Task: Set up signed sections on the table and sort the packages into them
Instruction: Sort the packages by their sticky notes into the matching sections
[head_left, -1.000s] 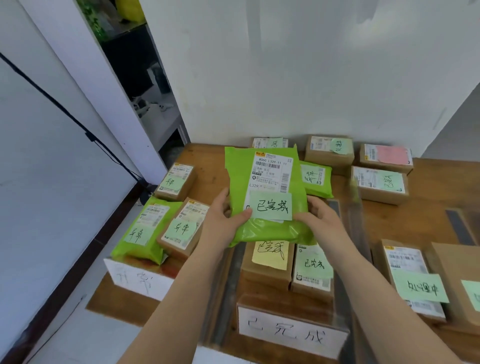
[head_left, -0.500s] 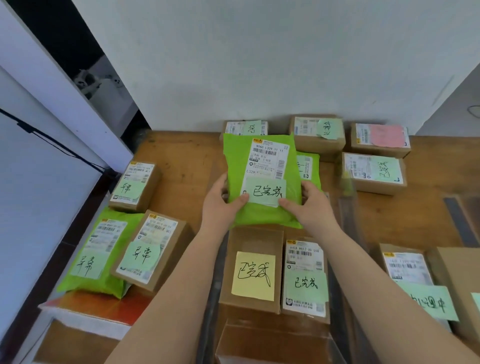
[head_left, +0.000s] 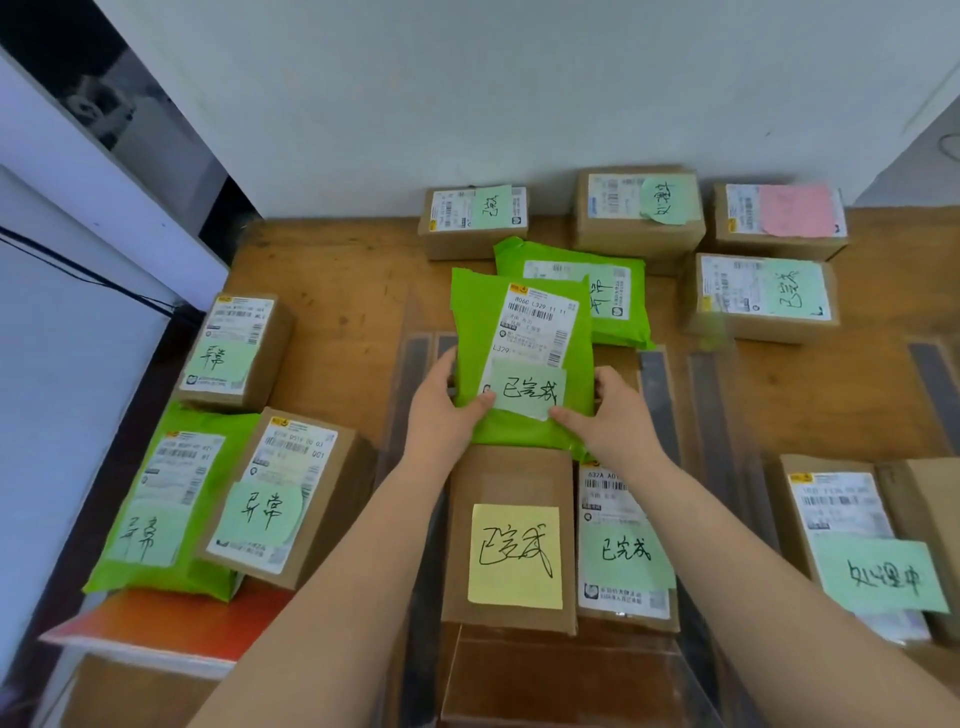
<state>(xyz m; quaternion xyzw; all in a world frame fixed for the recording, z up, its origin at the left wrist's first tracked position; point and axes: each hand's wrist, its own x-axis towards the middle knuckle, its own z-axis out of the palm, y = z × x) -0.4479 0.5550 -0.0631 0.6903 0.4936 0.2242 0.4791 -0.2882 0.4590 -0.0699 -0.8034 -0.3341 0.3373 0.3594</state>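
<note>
Both hands hold one green mailer bag (head_left: 524, 358) at the middle of the wooden table (head_left: 332, 291). The left hand (head_left: 441, 410) grips the bag's lower left edge, thumb on top beside the pale green note (head_left: 527, 389) stuck to its face and the other fingers hidden behind the bag. The right hand (head_left: 618, 415) grips the lower right edge in the same way, thumb on the front near the note's lower corner. The bag's white shipping label (head_left: 535, 327) faces up. The bag's upper right corner overlaps a second green bag (head_left: 618, 301) lying behind it. Directly in front of the held bag lie a brown box with a yellow note (head_left: 511, 551) and, touching its right side, a box with a green note (head_left: 623, 551). At the left side of the table lie a small labelled box (head_left: 234, 348), a flat green bag (head_left: 156, 509) and a tilted box (head_left: 291, 493) that rests partly on that bag. Along the wall stand three boxes: one with a green note (head_left: 472, 218), a taller one (head_left: 639, 213) and one with a pink note (head_left: 779, 218). A further box (head_left: 761, 296) lies in front of the last two. At the right edge lies another labelled box (head_left: 852, 540) with a green note.
</note>
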